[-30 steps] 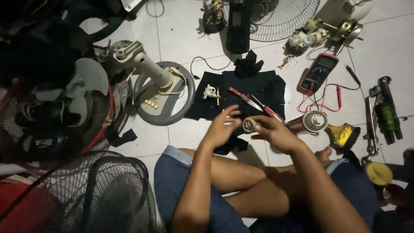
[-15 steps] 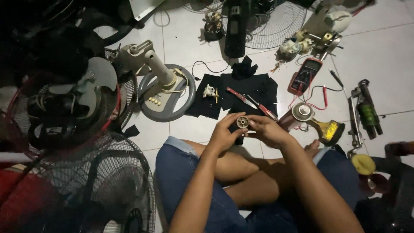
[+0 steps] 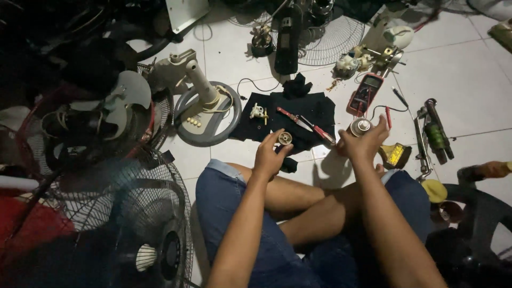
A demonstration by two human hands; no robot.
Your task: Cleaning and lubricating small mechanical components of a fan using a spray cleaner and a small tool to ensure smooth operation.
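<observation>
I sit cross-legged on a white tiled floor in blue shorts. My left hand [image 3: 269, 154] pinches a small round metal part [image 3: 285, 138] at its fingertips. My right hand [image 3: 364, 141] has reached to the right and touches a round metal tin [image 3: 361, 127] on the floor; whether it grips it I cannot tell. In front of my hands lies a black cloth [image 3: 290, 114] with red-handled screwdrivers [image 3: 306, 124] and a small white part [image 3: 258, 111] on it.
A fan base with its stand [image 3: 205, 106] lies at left of the cloth. A red multimeter [image 3: 365, 95] with leads sits beyond my right hand. Fan grilles [image 3: 128, 213] and a fan motor crowd the left. A yellow object [image 3: 394, 154] and tools [image 3: 434, 136] lie at right.
My hands were together on the small round part. Now they have parted: the left keeps the part, the right has moved right to the round tin.
</observation>
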